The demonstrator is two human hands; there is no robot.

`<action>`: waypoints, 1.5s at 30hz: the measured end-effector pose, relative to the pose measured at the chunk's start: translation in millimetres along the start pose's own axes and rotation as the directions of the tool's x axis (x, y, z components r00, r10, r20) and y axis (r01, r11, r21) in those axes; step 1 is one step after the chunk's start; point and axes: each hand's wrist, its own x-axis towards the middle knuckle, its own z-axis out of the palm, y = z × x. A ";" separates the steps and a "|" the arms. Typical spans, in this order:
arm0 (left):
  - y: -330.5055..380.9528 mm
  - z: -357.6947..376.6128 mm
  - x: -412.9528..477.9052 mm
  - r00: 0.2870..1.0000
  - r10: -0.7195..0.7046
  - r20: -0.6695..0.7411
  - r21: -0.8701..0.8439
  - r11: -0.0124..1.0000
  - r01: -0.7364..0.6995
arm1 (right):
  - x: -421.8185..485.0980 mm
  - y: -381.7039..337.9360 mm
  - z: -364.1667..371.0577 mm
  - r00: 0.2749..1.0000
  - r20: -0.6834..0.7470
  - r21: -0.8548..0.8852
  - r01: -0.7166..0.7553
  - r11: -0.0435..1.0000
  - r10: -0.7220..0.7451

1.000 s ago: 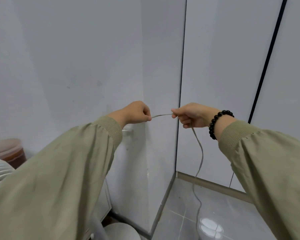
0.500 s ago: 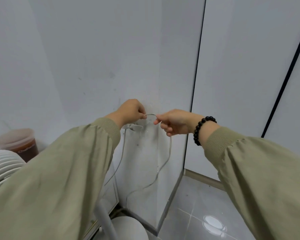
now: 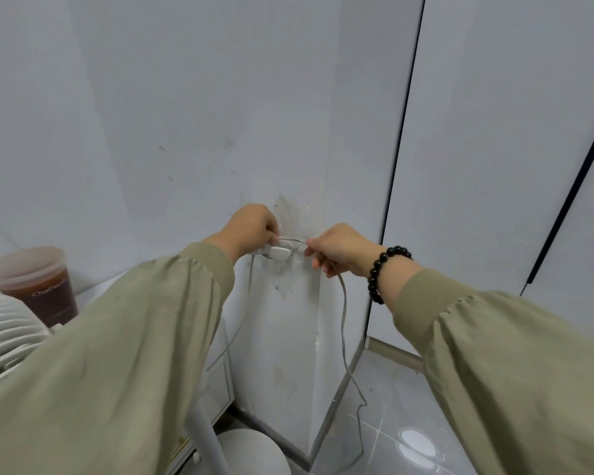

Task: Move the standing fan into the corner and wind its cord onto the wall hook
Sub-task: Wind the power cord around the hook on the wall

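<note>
Winding under way at the corner. Cord point(image 3: 343, 303) pinched taut between left hand point(image 3: 254, 228) and right hand point(image 3: 336, 250), both closed on it, now laid across the white wall hook point(image 3: 277, 252) rather than stretched in open air as a second ago. Hands drawn closer together and in against the wall. One strand hanging left of the hook, a longer one trailing from the right hand to the grey floor point(image 3: 408, 406). Standing fan point(image 3: 204, 437) already beside the corner, pole and round base below. Probably a first loop only; plenty of slack left to wind.
</note>
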 end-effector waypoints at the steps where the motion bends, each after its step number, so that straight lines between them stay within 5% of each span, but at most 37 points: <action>1: -1.2 0.5 0.5 1.000 -0.020 -0.020 -0.043 0.999 0.019 | 3.2 0.5 6.2 0.996 -0.080 -0.076 0.032 0.997 -0.038; 3: -4.6 0.6 0.3 0.995 -0.070 -0.076 -0.136 0.989 0.059 | 6.4 4.4 15.0 0.952 -0.231 -0.357 0.111 0.928 -0.202; 6: -10.0 -1.8 -2.1 0.995 -0.088 -0.053 -0.218 0.973 0.075 | 2.8 8.6 24.5 0.848 -0.257 -0.743 0.134 0.656 -0.464; 9: -9.9 -4.3 -3.5 0.984 -0.055 0.169 -0.275 0.956 0.100 | -3.7 4.2 27.0 0.811 -0.134 -0.904 0.136 0.406 -0.570; 12: -5.2 -4.0 -5.0 0.941 -0.051 0.335 -0.263 0.954 0.145 | -9.4 0.3 28.8 0.827 -0.058 -0.946 0.133 0.295 -0.559; 19: -24.1 -17.6 -1.8 0.812 -0.098 0.576 -0.371 0.853 0.366 | -4.5 19.7 55.3 0.885 -0.019 -0.972 0.093 0.217 -0.464; 22: -52.8 -22.7 5.2 0.857 -0.213 0.469 -0.533 0.705 0.467 | 7.0 31.0 66.9 0.905 -0.010 -0.965 0.103 0.240 -0.426; 25: -88.8 -20.5 9.9 0.819 -0.453 0.352 -0.361 0.741 0.566 | 20.1 38.3 78.2 0.917 -0.011 -0.958 0.104 0.267 -0.399; 29: -100.0 -10.0 5.6 0.687 -0.461 0.561 -0.203 0.728 0.655 | 34.9 45.9 95.3 0.924 -0.065 -0.923 0.088 0.374 -0.377; 32: -98.1 -7.7 5.5 0.657 -0.400 0.639 -0.211 0.731 0.649 | 49.0 47.0 105.9 0.922 -0.211 -0.763 0.052 0.645 -0.323; 35: -96.4 -6.0 3.5 0.670 -0.398 0.627 -0.215 0.738 0.639 | 65.4 46.7 117.8 0.943 -0.331 -0.092 0.001 0.996 -0.031; 37: -94.8 -4.9 -0.7 0.660 -0.413 0.628 -0.129 0.781 0.611 | 68.7 40.8 126.5 0.949 -0.266 0.484 -0.022 0.875 0.171; 38: -94.0 -4.6 -3.6 0.646 -0.417 0.639 -0.071 0.805 0.590 | 69.2 37.3 129.0 0.953 -0.211 0.634 -0.035 0.772 0.216; 42: -89.8 -6.0 -10.5 0.593 -0.383 0.708 0.140 0.900 0.413 | 71.1 24.7 128.1 0.972 -0.038 0.848 -0.091 0.523 0.231; 45: -85.5 -6.4 -11.1 0.614 -0.352 0.706 0.124 0.916 0.383 | 73.6 24.7 123.8 0.977 0.053 0.874 -0.145 0.464 0.205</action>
